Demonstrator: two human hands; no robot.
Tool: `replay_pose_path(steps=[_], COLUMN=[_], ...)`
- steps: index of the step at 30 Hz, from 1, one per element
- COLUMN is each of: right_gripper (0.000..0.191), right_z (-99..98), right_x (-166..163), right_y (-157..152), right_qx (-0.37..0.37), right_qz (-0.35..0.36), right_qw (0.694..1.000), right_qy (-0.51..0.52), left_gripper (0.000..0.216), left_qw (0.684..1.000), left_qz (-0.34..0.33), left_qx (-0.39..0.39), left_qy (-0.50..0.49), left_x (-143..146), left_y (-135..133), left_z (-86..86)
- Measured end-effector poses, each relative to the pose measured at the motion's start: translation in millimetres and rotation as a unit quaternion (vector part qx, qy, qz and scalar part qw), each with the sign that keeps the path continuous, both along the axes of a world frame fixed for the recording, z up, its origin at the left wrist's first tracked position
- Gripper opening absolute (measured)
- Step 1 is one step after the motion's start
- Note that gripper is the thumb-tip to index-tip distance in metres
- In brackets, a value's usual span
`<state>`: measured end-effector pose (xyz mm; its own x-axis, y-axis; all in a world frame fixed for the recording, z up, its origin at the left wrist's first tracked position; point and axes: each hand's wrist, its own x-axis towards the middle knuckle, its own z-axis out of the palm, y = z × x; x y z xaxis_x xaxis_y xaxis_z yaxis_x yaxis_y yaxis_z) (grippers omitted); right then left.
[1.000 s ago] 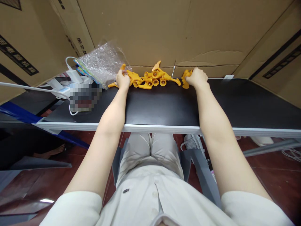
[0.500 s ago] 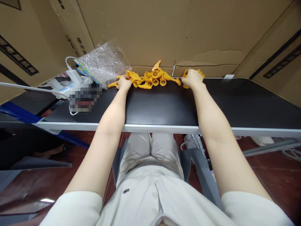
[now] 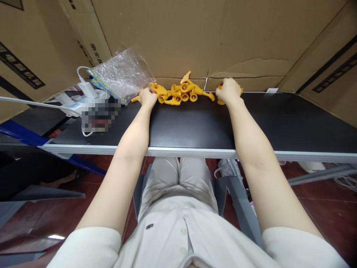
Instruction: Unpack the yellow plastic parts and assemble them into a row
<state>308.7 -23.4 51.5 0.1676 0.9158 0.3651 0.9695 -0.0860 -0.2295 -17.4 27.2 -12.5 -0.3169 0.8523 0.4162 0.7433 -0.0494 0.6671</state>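
A pile of yellow plastic pieces (image 3: 184, 88) with round hollow cup ends lies along the back of the black table, against the cardboard. At the pile's left end, my left hand (image 3: 147, 97) is closed on a yellow piece (image 3: 135, 99) whose tip sticks out to the left. Further right, apart from the pile, my right hand (image 3: 231, 90) grips another yellow piece (image 3: 221, 101) from above. Its cup end shows below my fingers; my hand hides most of the rest.
Left of the pile leans a clear plastic bag (image 3: 122, 74). A white power strip (image 3: 74, 106) with chargers and cables sits beside a blurred-out object (image 3: 100, 116). Tall cardboard (image 3: 195, 37) walls the back and both sides. A pale metal edge (image 3: 189, 152) runs along the table's front.
My left hand has shifted slightly right, and less of the yellow piece shows beside it. My right hand has turned a little over its piece. The pile stays put.
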Motion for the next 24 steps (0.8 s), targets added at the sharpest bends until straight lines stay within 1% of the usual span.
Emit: replay_pose_path(steps=[2,4,7,10,13,16,19,21,24], right_gripper=[0.047,0.046,0.048,0.049,0.048,0.049,0.047,0.046,0.045], right_z=[0.4,1.3,3.4,4.7,3.7,0.8,-2.4,-3.7,-2.4], right_x=[3,7,13,16,16,16,18,20,19], right_y=[-1,-1,0,-1,-2,-2,1,3,4], right_qx=[0.008,0.006,-0.027,-0.063,-0.070,-0.069,-0.068,-0.067,-0.053], right_qz=[0.001,-0.001,-0.015,-0.030,-0.041,-0.054,-0.058,-0.055,-0.043], right_qw=[1.000,1.000,1.000,0.998,0.997,0.996,0.996,0.996,0.998], right_qy=[0.004,0.006,-0.002,-0.011,-0.006,0.007,0.011,0.011,0.012], left_gripper=[0.029,0.027,0.028,0.033,0.038,0.040,0.045,0.049,0.048], left_qw=[0.999,0.998,0.993,0.985,0.979,0.976,0.978,0.979,0.984], left_qz=[0.025,-0.001,-0.046,-0.059,-0.058,-0.062,-0.074,-0.075,-0.073], left_qx=[-0.008,-0.018,-0.040,-0.072,-0.089,-0.090,-0.071,-0.056,-0.041], left_qy=[0.028,0.061,0.101,0.142,0.174,0.186,0.184,0.179,0.158], left_x=[8,16,27,32,33,32,31,32,36], left_y=[-9,-19,-30,-37,-39,-39,-37,-36,-34], left_z=[6.7,12.8,17.6,18.1,17.7,17.2,16.4,16.6,18.7])
